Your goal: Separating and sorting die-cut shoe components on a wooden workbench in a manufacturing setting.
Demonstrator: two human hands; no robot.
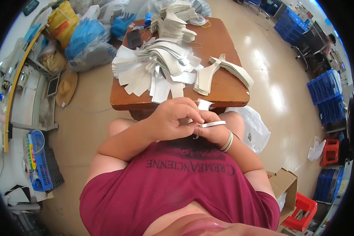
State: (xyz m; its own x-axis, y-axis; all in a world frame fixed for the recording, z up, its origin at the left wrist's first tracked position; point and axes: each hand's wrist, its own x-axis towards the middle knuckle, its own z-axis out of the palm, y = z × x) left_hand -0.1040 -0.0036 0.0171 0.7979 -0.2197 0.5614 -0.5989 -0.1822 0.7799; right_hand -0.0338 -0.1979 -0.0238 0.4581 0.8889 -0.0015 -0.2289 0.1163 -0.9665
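Left hand point(173, 117): your fingers drawn together at the strip's end; whether they grip it, you cannot tell from here.
Right hand point(213, 131): your fingers curled, holding the white strip point(214, 124).
White strip position: between your hands, just before the near edge of the bench point(224, 37).
Fanned pale pieces point(145, 65): on the bench, left part.
V-shaped stack point(204, 80): bench's near right corner.
Plastic bags point(88, 39): left of the bench.

A brown table point(220, 41) bears piles of pale flat pieces point(163, 51).
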